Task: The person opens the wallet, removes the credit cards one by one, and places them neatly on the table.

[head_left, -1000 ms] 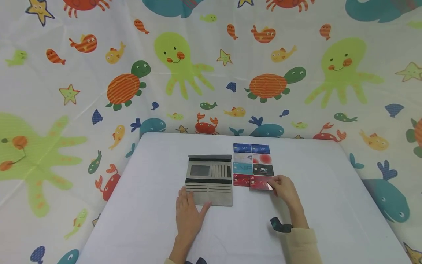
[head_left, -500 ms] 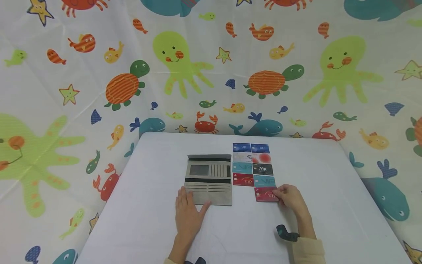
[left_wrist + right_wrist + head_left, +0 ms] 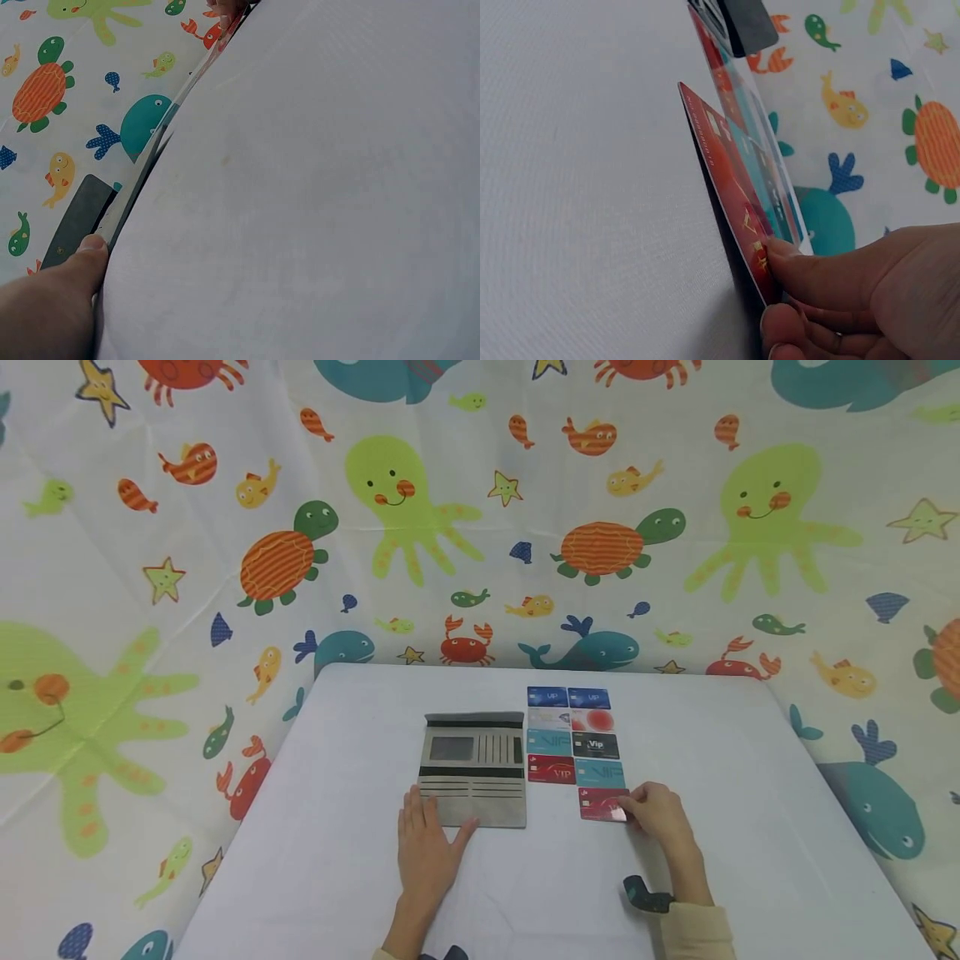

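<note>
My right hand (image 3: 663, 817) pinches the right end of a red card (image 3: 598, 804) between thumb and fingers. In the right wrist view, this red card (image 3: 727, 176) appears slightly lifted, with a dark shadow under it. A teal card (image 3: 600, 773) lies just beyond it. An opened grey wallet (image 3: 491, 811) with several slots and a window lies left of the cards. My left hand (image 3: 429, 852) rests with straight fingers on its lower left corner, the thumb along the front edge. The left wrist view shows the thumb (image 3: 91, 251) against the wallet (image 3: 79, 217).
Two columns of cards lie right of the wallet: two blue cards (image 3: 547, 696) at the back, then a white card, a red-patterned card (image 3: 592, 720), a teal card (image 3: 549, 742), a black card (image 3: 596, 745) and another red card (image 3: 552, 769). A patterned curtain (image 3: 510, 593) hangs behind the white table (image 3: 360, 735).
My right hand has drawn the red card toward the front of the table, uncovering the teal card. Over the last half second it has barely moved. My left hand stays in place.
</note>
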`<state>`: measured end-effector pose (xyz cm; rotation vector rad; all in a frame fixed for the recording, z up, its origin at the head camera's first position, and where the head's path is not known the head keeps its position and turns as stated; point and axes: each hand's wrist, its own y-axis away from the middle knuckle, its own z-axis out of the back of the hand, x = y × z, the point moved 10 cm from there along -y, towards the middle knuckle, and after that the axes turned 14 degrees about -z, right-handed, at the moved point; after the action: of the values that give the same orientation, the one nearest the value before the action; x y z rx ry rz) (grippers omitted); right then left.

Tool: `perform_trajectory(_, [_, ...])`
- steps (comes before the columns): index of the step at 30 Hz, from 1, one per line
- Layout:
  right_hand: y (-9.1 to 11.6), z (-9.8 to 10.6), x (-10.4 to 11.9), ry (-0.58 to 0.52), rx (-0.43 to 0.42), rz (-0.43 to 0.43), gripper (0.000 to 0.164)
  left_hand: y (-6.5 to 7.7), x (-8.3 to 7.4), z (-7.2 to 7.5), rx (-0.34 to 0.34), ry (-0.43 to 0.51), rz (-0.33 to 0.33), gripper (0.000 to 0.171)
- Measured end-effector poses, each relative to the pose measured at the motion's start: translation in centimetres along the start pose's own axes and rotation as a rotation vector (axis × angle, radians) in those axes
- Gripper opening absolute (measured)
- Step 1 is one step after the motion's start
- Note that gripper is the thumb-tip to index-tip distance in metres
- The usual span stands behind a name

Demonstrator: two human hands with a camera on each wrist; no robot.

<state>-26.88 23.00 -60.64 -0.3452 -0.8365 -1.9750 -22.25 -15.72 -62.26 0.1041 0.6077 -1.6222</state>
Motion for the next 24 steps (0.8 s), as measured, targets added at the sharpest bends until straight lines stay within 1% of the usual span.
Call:
perform_trajectory(5, [-0.21,-0.03,0.04,0.017,-0.035,-0.022,0.028,-0.02,0.02,-0.01,0.003,0.002,-0.002,0.095])
perform_trajectory(11, [-0.33,0.0,0.25,0.034,-0.077,-0.021,0.029,-0.01,0.03,0.0,0.003,-0.001,-0.004,0.095])
perform_trajectory(19, [-0.4,0.02,0.37,0.029,-0.085,-0.003,0.029,-0.03,0.1,-0.03,-0.005,0.008,-0.007,0.093])
perform_trajectory(24, [-0.34,-0.04,0.2,0.015,-0.073,0.004,0.029,-0.01,0.13,-0.14,-0.007,0.013,-0.007,0.094])
